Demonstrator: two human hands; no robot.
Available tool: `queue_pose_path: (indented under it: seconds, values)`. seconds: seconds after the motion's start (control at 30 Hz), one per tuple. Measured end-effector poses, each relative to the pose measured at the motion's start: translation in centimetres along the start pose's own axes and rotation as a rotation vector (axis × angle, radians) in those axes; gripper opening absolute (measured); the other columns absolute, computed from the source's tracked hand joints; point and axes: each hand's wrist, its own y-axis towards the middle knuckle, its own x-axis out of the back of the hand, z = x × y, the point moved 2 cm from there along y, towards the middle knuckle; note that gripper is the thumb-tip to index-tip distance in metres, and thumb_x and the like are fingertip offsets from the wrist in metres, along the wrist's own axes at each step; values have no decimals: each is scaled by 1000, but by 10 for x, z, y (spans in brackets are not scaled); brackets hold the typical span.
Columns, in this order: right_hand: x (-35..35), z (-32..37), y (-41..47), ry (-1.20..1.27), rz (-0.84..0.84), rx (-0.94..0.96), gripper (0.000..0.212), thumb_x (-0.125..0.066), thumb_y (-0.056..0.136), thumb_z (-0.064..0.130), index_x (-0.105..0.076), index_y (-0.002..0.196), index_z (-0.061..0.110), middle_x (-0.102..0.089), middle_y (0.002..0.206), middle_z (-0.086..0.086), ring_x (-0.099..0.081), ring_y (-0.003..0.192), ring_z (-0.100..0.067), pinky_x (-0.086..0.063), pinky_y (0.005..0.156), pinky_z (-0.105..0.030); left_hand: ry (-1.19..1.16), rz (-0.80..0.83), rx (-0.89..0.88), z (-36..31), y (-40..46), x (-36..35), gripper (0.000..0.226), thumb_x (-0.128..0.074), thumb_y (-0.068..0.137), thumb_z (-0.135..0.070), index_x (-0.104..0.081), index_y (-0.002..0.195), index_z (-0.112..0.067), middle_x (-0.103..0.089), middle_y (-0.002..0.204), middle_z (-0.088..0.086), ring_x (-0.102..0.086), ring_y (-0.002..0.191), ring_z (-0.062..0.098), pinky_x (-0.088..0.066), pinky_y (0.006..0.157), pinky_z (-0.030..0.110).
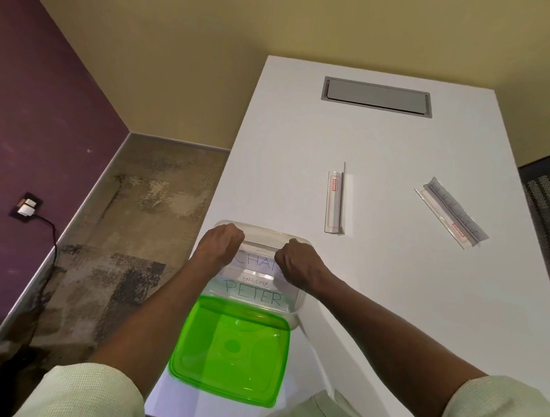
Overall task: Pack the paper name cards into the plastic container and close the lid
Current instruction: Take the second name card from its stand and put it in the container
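Observation:
A clear plastic container (297,303) sits at the white table's near left edge. Inside it stand folded paper name cards: one reading PETER (255,295) nearest me, and one beginning CHA (257,261) behind it. My left hand (221,242) and my right hand (296,262) are both inside the container's far half, fingers curled on the two ends of the CHA card. The green translucent lid (229,350) lies flat on the table just in front of the container, its far edge under the container's near rim. Two more name cards lie on the table: one (334,202) in the middle, another (452,212) to the right.
A grey cable hatch (377,96) is set into the table's far end. The table's left edge drops to a patterned carpet floor (131,219). A dark mesh chair (548,193) shows at the right edge. A wall socket with a cord (26,207) is on the purple wall.

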Motion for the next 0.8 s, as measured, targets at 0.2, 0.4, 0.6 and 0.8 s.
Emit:
queue_pose_path:
  seconds: [0.2,0.4,0.6,0.8]
  values:
    - [20,-6,-22,50,-127,-67,12,-52,74,-5,-55,67,4,-60,61,-18,-53,64,-30,-25,49,-30,-53,-23,53,-10,-12,17,9,-61,87,-10,-66,95,-8,-64,99,15,-66,92,34,-51,73,35]
    - [33,-24,-56,110,-271,-173,28,-60,74,-1,-40,57,9,-47,47,-13,-37,51,-27,-20,42,-27,-247,-109,125,-29,-18,35,26,-67,87,-24,-68,109,-10,-67,110,15,-65,102,33,-54,83,35]
    - [34,-48,-91,110,-364,-243,40,-62,76,2,-30,58,16,-42,45,-9,-35,48,-27,-28,42,-26,-410,-178,163,-64,-24,58,21,-70,85,-22,-70,96,-4,-72,98,15,-66,91,33,-54,75,35]
    - [28,-76,-130,63,-361,-329,36,-67,73,6,-36,59,16,-47,49,-9,-45,49,-28,-23,43,-26,-455,-245,161,-105,-29,70,27,-70,83,-17,-57,68,2,-68,78,20,-64,80,38,-38,59,26]
